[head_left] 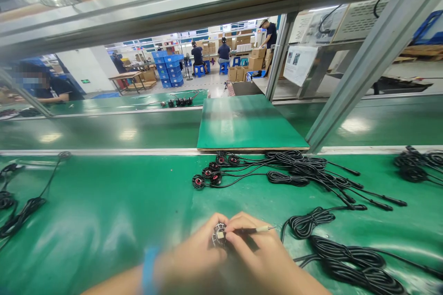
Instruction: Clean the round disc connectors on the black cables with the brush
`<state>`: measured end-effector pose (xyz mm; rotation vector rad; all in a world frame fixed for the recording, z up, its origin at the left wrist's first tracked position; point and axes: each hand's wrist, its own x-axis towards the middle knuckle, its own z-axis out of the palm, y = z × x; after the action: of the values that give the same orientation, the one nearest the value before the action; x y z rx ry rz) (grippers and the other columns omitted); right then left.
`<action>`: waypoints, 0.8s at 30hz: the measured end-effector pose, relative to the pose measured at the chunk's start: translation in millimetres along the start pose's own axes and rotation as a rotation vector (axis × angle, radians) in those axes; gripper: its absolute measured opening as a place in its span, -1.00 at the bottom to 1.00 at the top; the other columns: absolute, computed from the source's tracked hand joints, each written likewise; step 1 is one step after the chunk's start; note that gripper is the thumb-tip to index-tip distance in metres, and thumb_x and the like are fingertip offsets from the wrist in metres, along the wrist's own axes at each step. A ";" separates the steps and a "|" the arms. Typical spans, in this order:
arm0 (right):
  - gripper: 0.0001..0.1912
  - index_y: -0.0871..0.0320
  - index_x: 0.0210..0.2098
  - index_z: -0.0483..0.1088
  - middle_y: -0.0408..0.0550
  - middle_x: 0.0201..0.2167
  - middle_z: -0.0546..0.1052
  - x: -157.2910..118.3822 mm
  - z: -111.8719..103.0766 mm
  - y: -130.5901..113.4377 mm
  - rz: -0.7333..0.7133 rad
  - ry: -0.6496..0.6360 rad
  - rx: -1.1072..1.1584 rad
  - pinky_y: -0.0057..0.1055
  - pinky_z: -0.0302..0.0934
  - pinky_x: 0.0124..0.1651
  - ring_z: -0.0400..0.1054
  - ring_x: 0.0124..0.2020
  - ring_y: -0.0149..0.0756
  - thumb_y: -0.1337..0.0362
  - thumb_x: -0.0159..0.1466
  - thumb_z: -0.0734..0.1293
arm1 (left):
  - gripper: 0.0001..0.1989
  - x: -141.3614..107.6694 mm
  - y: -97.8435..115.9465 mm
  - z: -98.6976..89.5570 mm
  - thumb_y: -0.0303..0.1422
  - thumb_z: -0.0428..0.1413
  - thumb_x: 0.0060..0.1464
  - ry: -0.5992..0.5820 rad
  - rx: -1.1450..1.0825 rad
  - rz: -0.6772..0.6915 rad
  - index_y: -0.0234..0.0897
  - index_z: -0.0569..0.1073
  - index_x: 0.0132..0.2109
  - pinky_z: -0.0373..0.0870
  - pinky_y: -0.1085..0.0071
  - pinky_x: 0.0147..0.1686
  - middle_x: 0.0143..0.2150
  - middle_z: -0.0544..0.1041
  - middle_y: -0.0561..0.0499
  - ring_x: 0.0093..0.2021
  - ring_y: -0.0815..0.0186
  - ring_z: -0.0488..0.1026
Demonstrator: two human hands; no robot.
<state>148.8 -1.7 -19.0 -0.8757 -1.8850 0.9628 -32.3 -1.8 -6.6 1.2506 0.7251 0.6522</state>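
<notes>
My left hand point(204, 245) is closed around a small round black part point(218, 234) with a ribbed rim and a pale square piece at its middle. My right hand point(268, 251) meets it from the other side, thumb and forefinger pinched at the part's edge. A thin dark pen-like tool point(256, 229) with a cream section and a pointed end lies in the right fingers, its point facing right. Both hands are low over the green work surface point(138, 207). A blue band point(149, 269) circles the left wrist. What the right fingertips touch is partly hidden.
Black cables with round red-centred ends point(207, 174) lie beyond my hands. Coiled cables point(353, 258) are at the right, more cables point(24, 214) at the left. A raised green board point(249, 122) and metal posts point(374, 55) stand ahead. Several people work farther back.
</notes>
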 end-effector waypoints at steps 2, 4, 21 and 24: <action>-0.83 0.10 -0.31 0.40 -0.13 -0.35 0.48 1.0 0.4 -0.8 -0.047 -0.008 -0.030 -0.44 0.20 -0.22 0.36 -0.32 -0.35 0.32 0.39 0.21 | -0.58 0.1 -0.5 -2.7 -0.09 0.22 0.04 -0.040 0.076 0.021 -0.22 0.22 -0.14 0.19 0.36 -0.16 -0.19 0.31 0.04 -0.16 0.28 0.26; -0.81 0.11 -0.34 0.39 -0.11 -0.35 0.48 2.2 1.4 -0.5 -0.076 -0.026 -0.066 -0.43 0.20 -0.23 0.37 -0.32 -0.33 0.34 0.37 0.19 | -0.70 -0.4 -2.4 -5.4 -0.22 0.17 0.10 -0.066 0.157 0.035 -0.21 0.23 -0.13 0.18 0.33 -0.08 -0.17 0.31 0.04 -0.12 0.27 0.26; -0.86 0.05 -0.29 0.37 -0.20 -0.34 0.48 -0.7 0.8 -0.6 -0.031 -0.015 -0.031 -0.49 0.20 -0.23 0.38 -0.32 -0.39 0.37 0.37 0.22 | -0.65 -3.3 -8.5 -6.7 -0.24 0.23 0.05 -0.030 0.031 0.014 -0.21 0.24 -0.13 0.17 0.35 -0.11 -0.21 0.29 0.07 -0.18 0.30 0.22; -0.87 0.04 -0.24 0.37 -0.18 -0.32 0.48 -1.3 2.5 4.8 -0.074 -0.029 -0.016 -0.46 0.20 -0.21 0.37 -0.31 -0.37 0.36 0.39 0.21 | -0.66 -3.0 -8.2 -7.5 -0.31 0.22 0.03 -0.033 0.039 0.019 -0.21 0.22 -0.14 0.16 0.35 -0.10 -0.21 0.28 0.07 -0.17 0.30 0.22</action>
<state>148.1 -1.3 -24.5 -0.7987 -1.9383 0.9214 -39.7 -1.3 -15.4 1.3021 0.7025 0.6341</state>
